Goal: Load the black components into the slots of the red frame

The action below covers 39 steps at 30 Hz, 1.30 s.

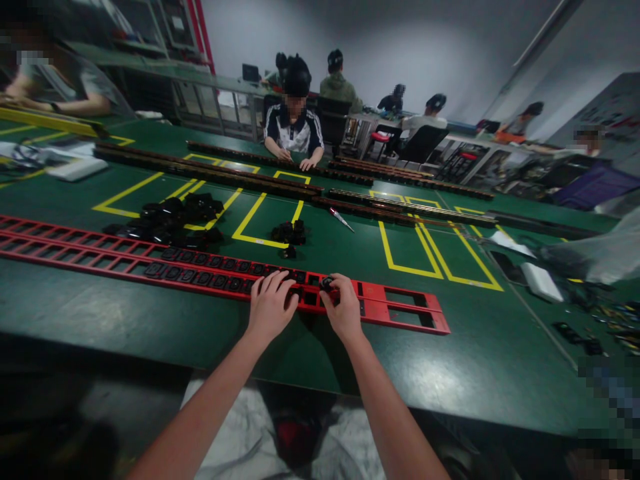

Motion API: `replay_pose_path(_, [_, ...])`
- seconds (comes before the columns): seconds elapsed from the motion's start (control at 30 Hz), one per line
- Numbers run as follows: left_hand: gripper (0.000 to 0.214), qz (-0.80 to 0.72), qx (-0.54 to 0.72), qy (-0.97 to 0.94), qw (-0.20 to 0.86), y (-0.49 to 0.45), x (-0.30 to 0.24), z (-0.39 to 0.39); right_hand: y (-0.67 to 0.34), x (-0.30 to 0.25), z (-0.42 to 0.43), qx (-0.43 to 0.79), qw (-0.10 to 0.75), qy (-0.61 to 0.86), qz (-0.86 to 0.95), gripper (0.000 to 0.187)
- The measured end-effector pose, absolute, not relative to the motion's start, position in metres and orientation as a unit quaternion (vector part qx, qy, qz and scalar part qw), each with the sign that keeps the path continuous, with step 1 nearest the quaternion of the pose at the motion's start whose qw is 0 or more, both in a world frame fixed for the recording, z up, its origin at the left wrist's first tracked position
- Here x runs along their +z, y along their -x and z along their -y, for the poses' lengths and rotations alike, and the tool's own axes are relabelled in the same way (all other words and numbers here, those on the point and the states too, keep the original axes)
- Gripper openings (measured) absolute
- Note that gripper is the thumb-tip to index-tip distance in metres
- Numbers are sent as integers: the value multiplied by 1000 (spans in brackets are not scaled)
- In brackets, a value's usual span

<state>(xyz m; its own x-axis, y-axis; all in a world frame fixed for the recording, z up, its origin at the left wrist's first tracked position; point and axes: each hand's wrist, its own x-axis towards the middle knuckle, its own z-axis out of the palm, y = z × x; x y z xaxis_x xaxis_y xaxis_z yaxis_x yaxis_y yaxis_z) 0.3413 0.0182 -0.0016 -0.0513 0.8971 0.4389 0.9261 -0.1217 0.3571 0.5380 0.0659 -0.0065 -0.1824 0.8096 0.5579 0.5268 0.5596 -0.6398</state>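
Observation:
Two long red slotted metal strips [373,293] lie side by side along the front of the green table. Black power-socket inserts [210,279] fill a run of their openings, while the openings farther left are bare. My left hand [273,305] rests over the strips with its fingers spread, covering some inserts. Between thumb and fingers of my right hand [345,310] is a small black socket insert [326,283], held at the strip near the last square openings. My fingers hide part of that insert.
Behind the strips lie a heap of black parts [183,212], a smaller pile [290,232] and a screwdriver [341,219]. Long dark strips [225,175] cross the table. A co-worker [294,127] sits opposite. Yellow tape [415,270] marks the tabletop. A white box [541,283] stands right.

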Motion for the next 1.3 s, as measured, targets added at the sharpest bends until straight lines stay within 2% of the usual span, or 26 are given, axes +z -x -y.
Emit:
replay_pose_path(0.07, [28,662,-294,689,25,-341,-1,-18,-538,-6,-65,158,484,452,733,13])
replay_pose_path(0.2, [28,662,-291,691,22,-341,-1,-18,-539,-8,-64,163,510,468,703,29])
replay_pose_path(0.3, [28,663,-290,690,23,-341,-1,-18,-539,-11,-65,173,516,466,697,31])
replay_pose_path(0.7, [27,661,-291,692,24,-341,-1,-18,-538,-12,-65,139,543,418,715,8])
replay_pose_path(0.9, [26,660,-292,692,25,-341,-1,-19,-540,-19,-68,117,547,436,705,40])
replay_pose_path(1.1, [27,660,-290,693,24,-341,-1,-18,-541,-19,-70,139,511,440,725,32])
replay_pose_path(1.3, [28,659,-293,692,27,-341,-2,-18,-541,-17,-67,146,489,476,716,39])
